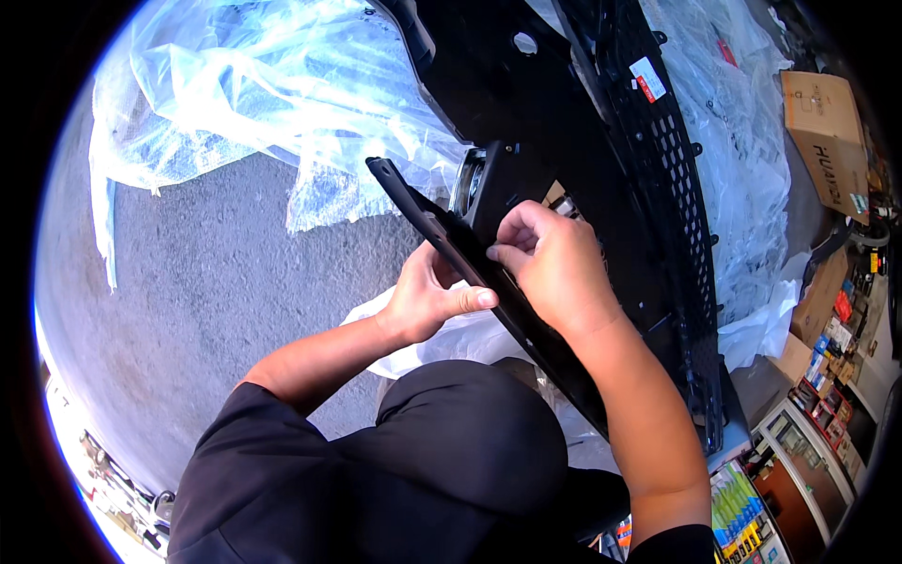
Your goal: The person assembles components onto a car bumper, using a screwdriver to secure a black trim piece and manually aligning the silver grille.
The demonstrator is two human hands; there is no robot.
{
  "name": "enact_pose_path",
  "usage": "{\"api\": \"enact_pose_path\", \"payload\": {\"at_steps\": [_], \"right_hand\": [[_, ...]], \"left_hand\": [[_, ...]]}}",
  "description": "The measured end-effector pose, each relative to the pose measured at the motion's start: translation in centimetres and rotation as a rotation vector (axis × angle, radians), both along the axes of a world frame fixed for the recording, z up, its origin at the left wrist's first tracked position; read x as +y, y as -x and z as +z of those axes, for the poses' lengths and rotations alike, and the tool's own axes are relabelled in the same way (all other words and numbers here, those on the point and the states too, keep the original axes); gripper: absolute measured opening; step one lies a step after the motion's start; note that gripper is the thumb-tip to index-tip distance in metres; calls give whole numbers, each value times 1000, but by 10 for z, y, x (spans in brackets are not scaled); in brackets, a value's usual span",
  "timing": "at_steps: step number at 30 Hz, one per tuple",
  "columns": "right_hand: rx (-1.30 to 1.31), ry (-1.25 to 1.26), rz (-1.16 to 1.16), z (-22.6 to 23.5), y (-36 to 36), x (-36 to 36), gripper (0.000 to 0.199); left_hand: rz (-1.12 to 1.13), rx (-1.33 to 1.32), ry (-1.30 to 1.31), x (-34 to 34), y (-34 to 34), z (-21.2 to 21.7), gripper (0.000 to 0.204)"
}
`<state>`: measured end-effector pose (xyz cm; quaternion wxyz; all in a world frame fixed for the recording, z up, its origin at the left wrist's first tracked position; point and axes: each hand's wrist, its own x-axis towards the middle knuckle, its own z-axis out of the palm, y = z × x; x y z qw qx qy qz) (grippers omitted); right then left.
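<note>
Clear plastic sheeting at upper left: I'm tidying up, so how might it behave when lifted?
The clear plastic sheeting will likely hang floppy, given its loose folds. It is probably light for its spread, as it looks thin and see-through. It may snag, since the black panel seems to overlap its edge.

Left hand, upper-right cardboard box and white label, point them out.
Left hand [425, 303], head view, near thumb's base.
Cardboard box [823, 130], head view, broad side.
White label [648, 77], head view, its middle.
</note>
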<state>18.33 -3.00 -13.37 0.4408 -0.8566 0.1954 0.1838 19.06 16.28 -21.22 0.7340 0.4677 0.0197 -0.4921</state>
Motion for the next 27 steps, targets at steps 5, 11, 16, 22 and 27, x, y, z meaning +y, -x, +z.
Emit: {"api": "enact_pose_path", "payload": {"at_steps": [5, 11, 16, 22, 27], "right_hand": [[75, -28, -131, -3, 7, 4, 14], [189, -212, -238, -18, 16, 2, 16], [21, -413, -461, -25, 41, 0, 16], [-308, -183, -740, 43, 149, -87, 13], [-515, 642, -1281, 93, 452, -191, 11]], "left_hand": [[46, -13, -16, -3, 1, 0, 75], [42, -26, -17, 2, 3, -7, 72], [23, -66, -8, 2, -3, -5, 69], [53, -220, -92, -3, 2, -19, 64], [50, -254, -61, 27, -5, -58, 39]]}}
